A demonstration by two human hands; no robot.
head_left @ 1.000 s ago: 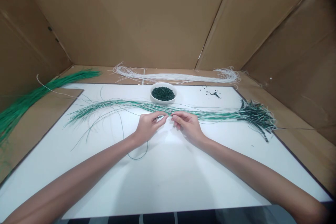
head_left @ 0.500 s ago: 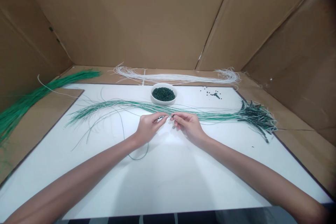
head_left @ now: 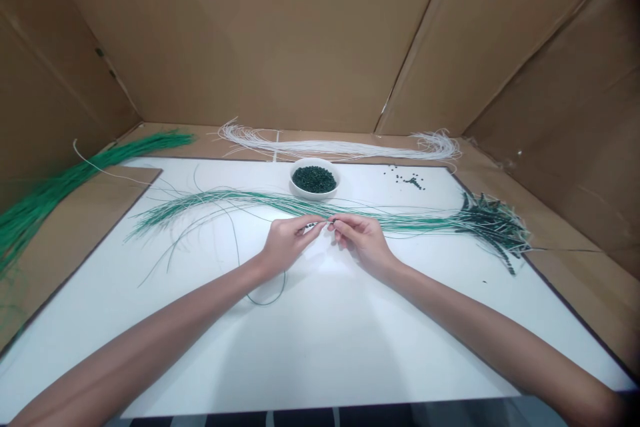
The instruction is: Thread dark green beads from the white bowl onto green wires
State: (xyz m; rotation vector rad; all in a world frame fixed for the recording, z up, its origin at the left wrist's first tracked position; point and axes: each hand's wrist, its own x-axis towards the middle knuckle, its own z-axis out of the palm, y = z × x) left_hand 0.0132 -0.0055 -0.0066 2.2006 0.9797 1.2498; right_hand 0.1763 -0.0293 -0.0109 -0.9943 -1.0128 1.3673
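Note:
My left hand (head_left: 285,245) and my right hand (head_left: 361,240) meet at the middle of a white board (head_left: 320,347), their fingertips pinching a thin strand (head_left: 318,224) with a small dark bead on it. Behind my fingers runs a long bundle of green-and-white cords (head_left: 280,201), its right end thick with dark beaded strands (head_left: 494,227). A white bowl (head_left: 315,181) of dark green beads stands just beyond my hands. A thin dark cord (head_left: 265,301) loops below my left wrist, touching neither hand's fingers.
Several loose dark beads (head_left: 407,179) lie at the board's far right. A white cord bundle (head_left: 340,147) lies behind the board, and a green cord bundle (head_left: 70,183) lies at the left. Cardboard walls (head_left: 240,40) rise behind and beside the brown surface.
The whole scene sits slightly further right and lower in the view. My fingertips have drawn a little closer together on the strand, and they still pinch it.

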